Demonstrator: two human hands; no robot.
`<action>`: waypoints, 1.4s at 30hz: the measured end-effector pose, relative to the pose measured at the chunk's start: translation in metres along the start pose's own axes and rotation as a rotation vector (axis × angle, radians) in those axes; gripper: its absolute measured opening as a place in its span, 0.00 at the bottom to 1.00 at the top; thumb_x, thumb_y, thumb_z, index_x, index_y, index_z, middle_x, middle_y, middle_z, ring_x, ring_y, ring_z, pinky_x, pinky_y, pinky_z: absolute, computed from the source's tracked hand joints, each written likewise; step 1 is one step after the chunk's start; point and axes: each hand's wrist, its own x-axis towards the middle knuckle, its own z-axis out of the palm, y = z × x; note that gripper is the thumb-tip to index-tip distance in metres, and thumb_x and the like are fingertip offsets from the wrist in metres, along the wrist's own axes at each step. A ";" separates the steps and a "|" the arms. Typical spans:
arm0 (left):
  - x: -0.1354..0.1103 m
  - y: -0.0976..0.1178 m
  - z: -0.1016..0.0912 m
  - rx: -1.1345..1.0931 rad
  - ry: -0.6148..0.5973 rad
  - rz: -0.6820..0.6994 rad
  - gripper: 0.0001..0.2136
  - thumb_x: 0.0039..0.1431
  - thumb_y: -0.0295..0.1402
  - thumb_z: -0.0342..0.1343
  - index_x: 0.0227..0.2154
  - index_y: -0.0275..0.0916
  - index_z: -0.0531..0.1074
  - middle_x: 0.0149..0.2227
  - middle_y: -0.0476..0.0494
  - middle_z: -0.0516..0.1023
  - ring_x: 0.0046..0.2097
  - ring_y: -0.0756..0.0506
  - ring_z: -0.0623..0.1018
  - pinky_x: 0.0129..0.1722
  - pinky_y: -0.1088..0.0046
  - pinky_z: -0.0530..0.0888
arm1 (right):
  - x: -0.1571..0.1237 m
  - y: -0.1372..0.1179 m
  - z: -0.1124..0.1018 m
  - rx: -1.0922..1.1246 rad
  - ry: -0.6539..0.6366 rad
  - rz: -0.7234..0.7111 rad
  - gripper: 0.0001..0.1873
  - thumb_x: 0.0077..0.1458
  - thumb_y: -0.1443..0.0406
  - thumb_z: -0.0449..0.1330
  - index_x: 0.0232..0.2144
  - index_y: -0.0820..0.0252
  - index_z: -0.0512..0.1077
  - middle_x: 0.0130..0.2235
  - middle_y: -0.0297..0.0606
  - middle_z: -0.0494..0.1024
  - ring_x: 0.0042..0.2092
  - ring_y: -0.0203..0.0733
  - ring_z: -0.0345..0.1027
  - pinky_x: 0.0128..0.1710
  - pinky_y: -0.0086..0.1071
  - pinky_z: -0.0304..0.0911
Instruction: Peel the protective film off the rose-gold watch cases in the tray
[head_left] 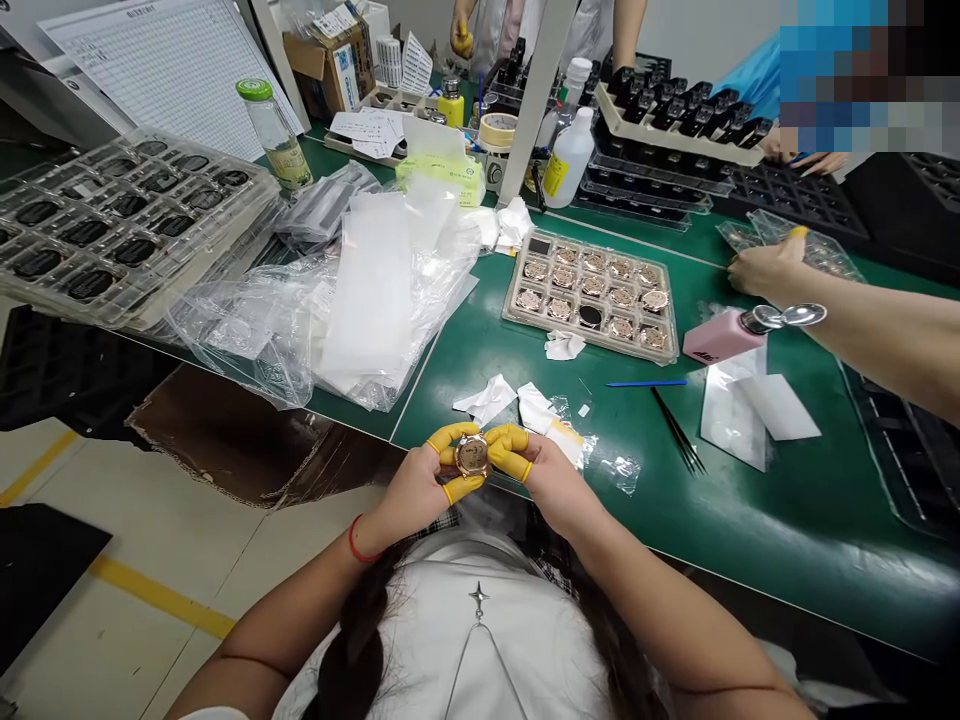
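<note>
A round rose-gold watch case [472, 456] is held just off the table's front edge, its flat face turned up toward me. My left hand [427, 480] grips it from the left with yellow-cotted fingers. From the right, my right hand [541, 468] pinches its other side, also in yellow finger cots. Crumpled white tissues [491, 400] lie just beyond my hands. Farther on, a clear tray [517, 312] carries several similar rose-gold watch pieces in its compartments. To the right are a blue stick [646, 384] and dark tweezers [679, 432].
A pink pump bottle [716, 338] stands right of the tray. Plastic bags [255, 320] and white sheets [367, 290] cover the left side, near stacked trays [142, 215]. A white bottle [570, 160] stands behind. Another person's arm [847, 300] reaches in from the right.
</note>
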 end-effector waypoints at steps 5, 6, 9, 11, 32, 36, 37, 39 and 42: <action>-0.001 0.001 0.001 0.025 -0.014 -0.008 0.24 0.51 0.31 0.62 0.52 0.41 0.64 0.44 0.43 0.78 0.44 0.44 0.79 0.46 0.68 0.75 | 0.000 0.004 -0.004 -0.017 -0.004 -0.003 0.14 0.44 0.55 0.65 0.23 0.60 0.70 0.31 0.34 0.71 0.36 0.38 0.63 0.40 0.33 0.59; -0.001 0.001 0.001 0.030 -0.018 -0.011 0.24 0.51 0.31 0.62 0.52 0.41 0.64 0.44 0.44 0.78 0.44 0.44 0.79 0.46 0.68 0.75 | 0.000 0.005 -0.004 -0.020 -0.005 -0.006 0.13 0.45 0.56 0.64 0.23 0.59 0.70 0.31 0.34 0.71 0.36 0.38 0.63 0.40 0.33 0.58; -0.001 0.002 0.000 0.040 -0.030 -0.018 0.24 0.51 0.31 0.61 0.52 0.42 0.64 0.44 0.44 0.78 0.44 0.44 0.79 0.46 0.68 0.75 | -0.001 0.007 -0.006 -0.019 -0.008 -0.020 0.11 0.46 0.58 0.64 0.24 0.59 0.70 0.32 0.34 0.71 0.36 0.38 0.64 0.40 0.33 0.58; -0.001 0.002 0.000 0.049 -0.029 -0.020 0.24 0.51 0.31 0.61 0.52 0.42 0.64 0.45 0.44 0.78 0.44 0.45 0.79 0.46 0.69 0.75 | -0.001 0.008 -0.006 -0.024 -0.009 -0.027 0.09 0.47 0.59 0.63 0.24 0.59 0.71 0.32 0.34 0.72 0.37 0.38 0.64 0.41 0.33 0.58; 0.004 -0.052 0.018 -0.021 -0.070 -0.201 0.26 0.54 0.35 0.58 0.55 0.39 0.56 0.25 0.46 0.79 0.28 0.44 0.80 0.30 0.69 0.76 | -0.017 0.039 -0.083 -1.619 0.538 -0.104 0.16 0.55 0.59 0.59 0.40 0.66 0.71 0.36 0.50 0.72 0.37 0.52 0.63 0.33 0.39 0.58; 0.006 -0.055 0.018 0.010 -0.072 -0.165 0.26 0.54 0.34 0.58 0.54 0.39 0.56 0.25 0.47 0.79 0.29 0.44 0.80 0.31 0.72 0.75 | -0.025 0.043 -0.065 -1.486 0.564 -0.336 0.12 0.61 0.63 0.50 0.34 0.64 0.71 0.32 0.46 0.72 0.35 0.48 0.62 0.33 0.38 0.57; 0.006 -0.055 0.018 0.005 -0.074 -0.163 0.26 0.54 0.34 0.58 0.54 0.39 0.56 0.25 0.47 0.79 0.29 0.45 0.80 0.31 0.72 0.74 | -0.026 0.043 -0.056 -1.410 0.526 -0.438 0.11 0.61 0.64 0.49 0.35 0.63 0.70 0.33 0.45 0.73 0.36 0.46 0.62 0.34 0.37 0.57; 0.006 -0.054 0.018 -0.013 -0.080 -0.160 0.25 0.54 0.34 0.58 0.54 0.39 0.57 0.25 0.48 0.78 0.29 0.45 0.80 0.29 0.73 0.74 | -0.024 0.046 -0.038 -1.293 0.398 -0.623 0.09 0.61 0.66 0.50 0.37 0.59 0.70 0.35 0.41 0.74 0.37 0.44 0.62 0.36 0.36 0.57; 0.006 -0.055 0.017 0.007 -0.071 -0.142 0.26 0.54 0.35 0.59 0.54 0.38 0.57 0.26 0.48 0.77 0.29 0.45 0.79 0.28 0.74 0.74 | -0.011 0.054 -0.017 -1.294 0.282 -0.753 0.09 0.59 0.70 0.51 0.35 0.59 0.71 0.33 0.40 0.74 0.36 0.44 0.60 0.36 0.36 0.55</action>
